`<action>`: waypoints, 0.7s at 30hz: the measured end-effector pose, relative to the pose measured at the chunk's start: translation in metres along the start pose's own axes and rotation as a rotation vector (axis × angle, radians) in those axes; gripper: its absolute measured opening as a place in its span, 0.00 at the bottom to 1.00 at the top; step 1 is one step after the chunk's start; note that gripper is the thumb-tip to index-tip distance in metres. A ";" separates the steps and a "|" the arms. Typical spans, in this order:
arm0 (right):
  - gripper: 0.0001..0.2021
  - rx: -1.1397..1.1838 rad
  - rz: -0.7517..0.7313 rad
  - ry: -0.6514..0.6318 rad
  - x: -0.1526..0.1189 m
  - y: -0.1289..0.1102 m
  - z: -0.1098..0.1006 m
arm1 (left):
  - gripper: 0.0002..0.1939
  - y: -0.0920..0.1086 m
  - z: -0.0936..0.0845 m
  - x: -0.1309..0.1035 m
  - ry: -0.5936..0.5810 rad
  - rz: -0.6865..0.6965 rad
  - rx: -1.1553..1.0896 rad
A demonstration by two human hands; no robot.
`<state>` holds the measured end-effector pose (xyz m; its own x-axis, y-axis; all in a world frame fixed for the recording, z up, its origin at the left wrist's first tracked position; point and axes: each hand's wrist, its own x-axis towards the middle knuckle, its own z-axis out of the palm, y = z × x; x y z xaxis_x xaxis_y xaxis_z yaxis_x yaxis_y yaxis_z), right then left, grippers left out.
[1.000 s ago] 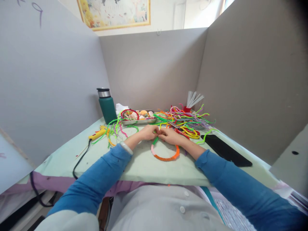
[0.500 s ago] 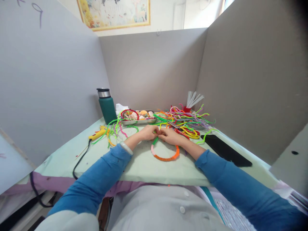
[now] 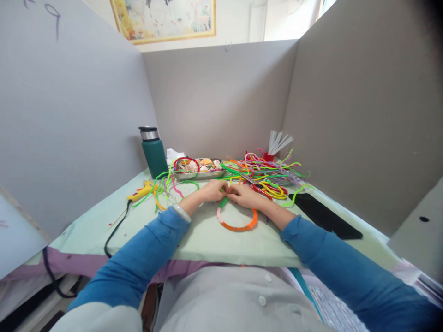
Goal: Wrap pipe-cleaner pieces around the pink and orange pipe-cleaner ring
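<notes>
Nothing visibly shifted since the earlier frame. Left hand (image 3: 214,190) and right hand (image 3: 242,195): fingertips pinched together on the ring's (image 3: 239,228) green section (contact partly hidden). Ring's orange side lies nearer the body, over pale table (image 3: 207,240); scissors (image 3: 251,180) beyond.

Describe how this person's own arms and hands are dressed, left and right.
Both arms wear blue sleeves, slightly creased, ending above the wrists. A pale band circles the left wrist, beside the sleeve's edge. The left hand and right hand are bare, with no gloves. No marking shows on the sleeves, and the fingers are too small to tell about rings.
</notes>
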<state>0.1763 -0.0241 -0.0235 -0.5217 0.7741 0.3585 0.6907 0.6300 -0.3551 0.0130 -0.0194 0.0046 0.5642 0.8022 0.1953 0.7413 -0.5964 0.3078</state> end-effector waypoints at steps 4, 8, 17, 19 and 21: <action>0.06 0.006 -0.003 -0.002 0.000 0.000 0.000 | 0.10 -0.001 0.001 0.000 0.002 0.007 0.002; 0.06 0.004 -0.012 0.003 0.000 0.001 0.001 | 0.10 -0.003 0.002 0.001 0.002 0.027 0.015; 0.06 0.020 -0.041 -0.003 0.001 0.004 0.002 | 0.09 -0.007 0.004 0.003 0.027 0.070 0.046; 0.06 0.014 -0.039 -0.002 0.001 0.003 0.002 | 0.09 -0.007 0.004 0.003 0.024 0.068 0.043; 0.07 0.009 -0.037 -0.002 0.001 0.003 0.001 | 0.09 -0.006 0.004 0.003 0.019 0.065 0.036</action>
<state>0.1772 -0.0214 -0.0254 -0.5482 0.7502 0.3697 0.6663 0.6590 -0.3489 0.0113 -0.0136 -0.0006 0.6048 0.7618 0.2319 0.7161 -0.6477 0.2603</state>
